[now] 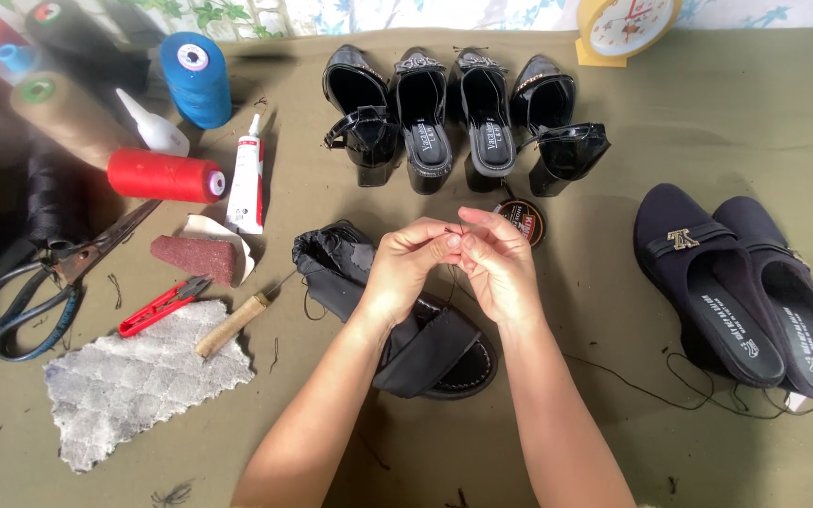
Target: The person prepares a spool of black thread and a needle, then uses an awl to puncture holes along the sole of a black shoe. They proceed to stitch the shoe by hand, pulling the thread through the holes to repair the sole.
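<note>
Both forearms come up from the bottom edge, and the left hand (405, 268) and right hand (499, 263) meet fingertip to fingertip above a black shoe (425, 348) lying on the table (708, 122). Each hand is pinched narrow on a black thread (613, 372); whether a needle sits between the fingers cannot be told. From the pinch the thread drops toward the shoe, and a loose length trails right across the table toward the navy pair. That shoe lies directly under and just nearer than the hands, its long axis running from upper left to lower right, the torn end at upper left; the left hand sits over it more closely than the right. By size, the rest: one grey quilted cloth (138, 376) at lower left, two navy shoes (741, 292) with metal trim at right, four glossy black heeled shoes (463, 118) in a row at the top, and several large thread cones at upper left, among them one blue (197, 77) and one red (164, 176). Then one pair of big scissors (25, 282), a yellow clock (625, 26), a white glue tube (248, 179), a reddish sanding block (195, 259), a wooden-handled awl (232, 325), red snips (164, 306), and a small round tin (527, 221) just behind the right hand.
</note>
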